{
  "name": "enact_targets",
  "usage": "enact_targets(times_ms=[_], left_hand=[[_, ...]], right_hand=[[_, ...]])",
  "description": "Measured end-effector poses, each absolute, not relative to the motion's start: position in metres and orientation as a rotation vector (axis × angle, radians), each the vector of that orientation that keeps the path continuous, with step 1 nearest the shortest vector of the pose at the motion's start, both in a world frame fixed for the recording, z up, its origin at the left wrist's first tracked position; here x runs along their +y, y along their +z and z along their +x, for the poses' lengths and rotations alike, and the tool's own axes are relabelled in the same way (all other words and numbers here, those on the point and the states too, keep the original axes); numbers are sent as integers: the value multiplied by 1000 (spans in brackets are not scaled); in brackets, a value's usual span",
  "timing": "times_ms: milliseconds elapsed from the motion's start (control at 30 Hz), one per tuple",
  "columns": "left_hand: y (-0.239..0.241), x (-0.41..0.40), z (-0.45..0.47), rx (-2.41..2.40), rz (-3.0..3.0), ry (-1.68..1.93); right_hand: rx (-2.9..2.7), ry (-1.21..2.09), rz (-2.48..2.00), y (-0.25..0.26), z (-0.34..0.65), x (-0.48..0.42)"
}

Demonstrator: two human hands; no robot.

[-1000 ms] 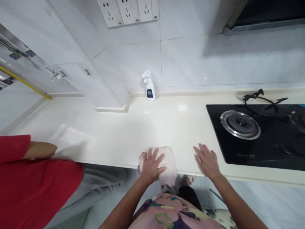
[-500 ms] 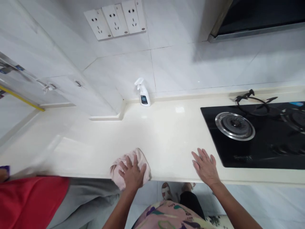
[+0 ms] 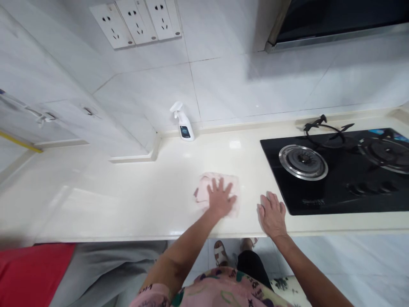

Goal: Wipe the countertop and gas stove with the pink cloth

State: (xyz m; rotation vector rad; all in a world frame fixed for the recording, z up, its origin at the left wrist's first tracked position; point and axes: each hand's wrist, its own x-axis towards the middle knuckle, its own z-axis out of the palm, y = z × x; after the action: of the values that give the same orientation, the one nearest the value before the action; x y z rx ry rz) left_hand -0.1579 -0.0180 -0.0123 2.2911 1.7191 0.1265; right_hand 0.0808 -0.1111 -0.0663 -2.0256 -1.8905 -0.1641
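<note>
A person stands at a cream-coloured stone desk (image 3: 134,196) in a white-tiled kitchen. The left hand (image 3: 220,198) lies flat, fingers spread wide, on a pale pink, roughly rectangular cloth (image 3: 200,194). The cloth sits on the desk directly under that palm, a little back from the front edge. Its long side runs left to right, along the line of the edge, and its corners show on either side of the fingers. The right hand (image 3: 271,213) is also open, fingers loosely together and palm down on the bare surface. It rests just to the right of the cloth, with a narrow strip of desk between them, so the left hand is the one on the fabric.

Further right, close to the right hand, a black glass gas hob (image 3: 335,192) is set into the desk. It has a steel burner ring (image 3: 303,162) and a black wire pan support (image 3: 326,130) behind that. A small white spray bottle with a dark label (image 3: 182,125) stands well beyond the cloth, against the back wall. A row of white wall sockets (image 3: 137,23) is mounted above it. At the lower left, another person's red top (image 3: 32,273) and grey trousers (image 3: 111,268) edge into view, below the desk front.
</note>
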Motion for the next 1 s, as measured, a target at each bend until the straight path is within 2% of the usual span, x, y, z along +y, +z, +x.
enact_targets(times_ms=[100,200,267,367,500,667,833,1000], left_hand=[[-26,-72,-130,1290,2570,239],[-34,-119,-148,1109,2672,302],[-32,-134,-180,1181,2622,276],[-21,-131,-241,1588,2407,196],[-2,-98,-307,2204,2007,55],[1,-41,-328,2441,1844,70],[4,42,-286,2480,1668,117],[6,111,-191,2311,1826,163]], right_hand=[[-1892,-159,-2009,-70,84,-113],[-1897,-149,-1970,-74,88,-115],[-1886,-145,-1966,-77,89,-115],[-1871,-137,-1979,-79,88,-115],[-1877,-153,-1984,-79,86,-113],[-1895,-145,-2015,-80,84,-112],[-1899,-97,-2032,-79,81,-112],[-1884,-66,-2017,-78,76,-111]])
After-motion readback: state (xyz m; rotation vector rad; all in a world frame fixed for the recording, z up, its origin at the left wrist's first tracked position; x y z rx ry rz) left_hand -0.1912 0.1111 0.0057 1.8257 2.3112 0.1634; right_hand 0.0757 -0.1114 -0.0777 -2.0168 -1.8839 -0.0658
